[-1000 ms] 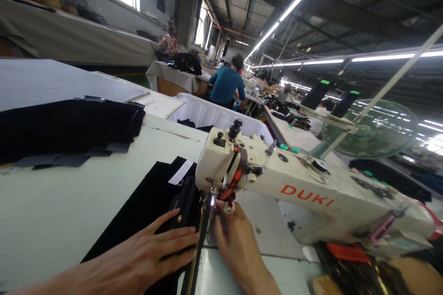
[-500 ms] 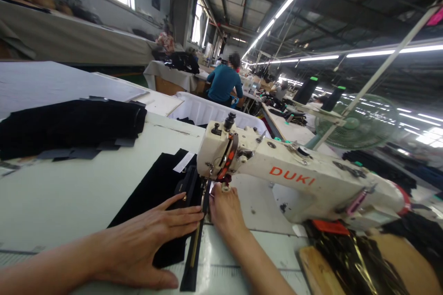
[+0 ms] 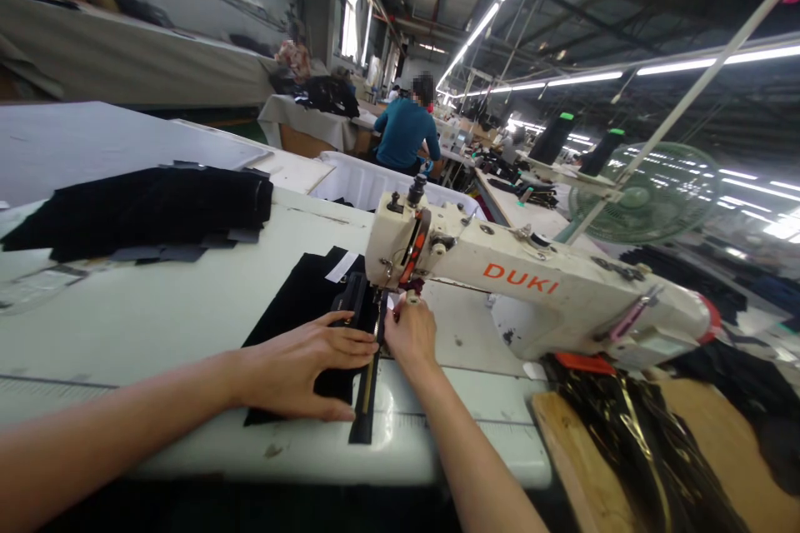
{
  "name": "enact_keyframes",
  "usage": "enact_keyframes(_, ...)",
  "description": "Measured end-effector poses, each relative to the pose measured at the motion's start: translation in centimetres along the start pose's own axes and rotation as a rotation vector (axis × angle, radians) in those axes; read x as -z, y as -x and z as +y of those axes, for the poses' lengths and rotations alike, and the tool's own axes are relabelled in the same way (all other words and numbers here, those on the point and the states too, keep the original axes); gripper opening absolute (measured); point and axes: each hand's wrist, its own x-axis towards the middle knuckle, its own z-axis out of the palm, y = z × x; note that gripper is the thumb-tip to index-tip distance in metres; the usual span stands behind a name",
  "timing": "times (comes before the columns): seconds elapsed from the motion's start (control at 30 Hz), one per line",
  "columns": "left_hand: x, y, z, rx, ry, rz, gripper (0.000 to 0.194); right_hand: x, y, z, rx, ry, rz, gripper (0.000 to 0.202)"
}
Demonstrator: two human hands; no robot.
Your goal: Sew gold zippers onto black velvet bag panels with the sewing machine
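Note:
A black fabric piece with a white label lies under the head of the DUKI sewing machine. Along its right side runs a black zipper with gold-coloured teeth, its near end hanging towards the table's front edge. My left hand rests flat on the fabric, fingers stretched out and fingertips on the zipper. Close by the presser foot, my right hand has its fingers curled together at the zipper's right edge; what they pinch is hidden. The needle area is partly covered by the machine head.
A stack of black fabric pieces lies on the left of the table. Behind the machine stands a white bin. Dark shiny material sits on a wooden board at right. A co-worker in a blue top sits farther back.
The view has shifted, showing more of the table's front edge. Both hands keep nearly the same places on the fabric and zipper, and the zipper's near end appears slightly closer to the machine.

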Motion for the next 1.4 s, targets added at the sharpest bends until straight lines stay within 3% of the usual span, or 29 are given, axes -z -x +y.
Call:
enact_keyframes(0.23,-0.2,0.0,-0.5,-0.029,-0.002,0.004,0.06,-0.3,0.5,-0.3,-0.049,-0.015,0.004,0.022)
enact_keyframes(0.57,-0.1,-0.1,-0.7,-0.026,-0.017,-0.009,0.056,-1.0,-0.3,0.3,0.016,-0.064,0.032,0.019)
enact_keyframes(0.7,0.2,-0.3,-0.5,-0.019,-0.065,-0.069,0.056,-1.9,-3.0,0.3,0.019,-0.109,0.075,0.022)
enact_keyframes(0.83,0.7,0.0,-0.4,0.009,-0.051,-0.107,0.062,-1.7,-5.3,1.8,0.092,-0.156,0.088,0.021)
enact_keyframes(1.0,1.0,0.5,0.1,0.04,-0.096,-0.044,0.067,-0.1,-1.5,4.0,0.346,-0.197,0.126,0.025)
enact_keyframes(1.13,1.3,0.5,0.2,0.018,-0.108,-0.007,0.069,-0.1,2.2,4.6,0.612,-0.243,0.074,0.029)
enact_keyframes(1.4,1.6,-0.1,-1.7,-0.03,-0.031,0.042,0.076,-2.5,1.8,4.7,0.599,-0.214,0.097,0.043)
